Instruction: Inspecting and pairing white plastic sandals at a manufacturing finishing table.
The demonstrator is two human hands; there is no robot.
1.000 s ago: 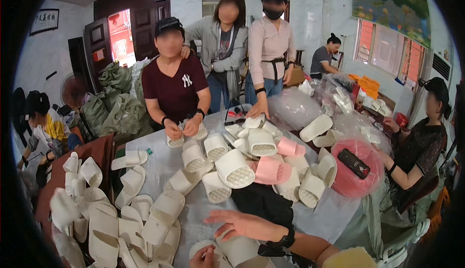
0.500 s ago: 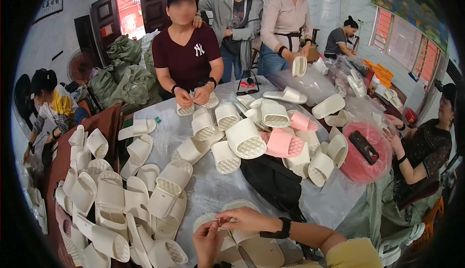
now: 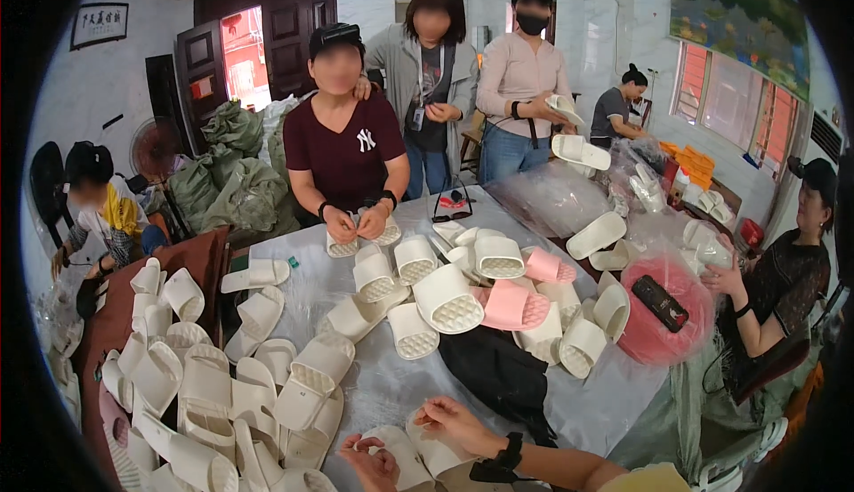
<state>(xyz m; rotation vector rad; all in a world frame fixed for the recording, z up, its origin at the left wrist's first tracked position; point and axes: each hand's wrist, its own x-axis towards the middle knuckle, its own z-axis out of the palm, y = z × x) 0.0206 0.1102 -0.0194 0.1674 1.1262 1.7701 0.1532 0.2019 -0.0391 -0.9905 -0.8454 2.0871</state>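
A pair of cream slippers lies at the near edge of the table, under my hands. My left hand is beside the left slipper, its fingers loosely bent and apart, with nothing visible in them. Over the right slipper, my right hand has thumb and fingertips pinched together; whatever they hold is too small to make out. A black cloth bag lies just beyond my right hand. Cream slippers and a pink slipper are heaped past it.
Many cream slippers are piled on the left. Across the table a person in a dark red shirt handles slippers. A person in a pale top holds slippers. A pink plastic-wrapped bundle with a black pouch sits at right.
My hands were together at the fingertips and have come apart, the left one opening. The view has tilted up. The person in the pale top has raised slippers.
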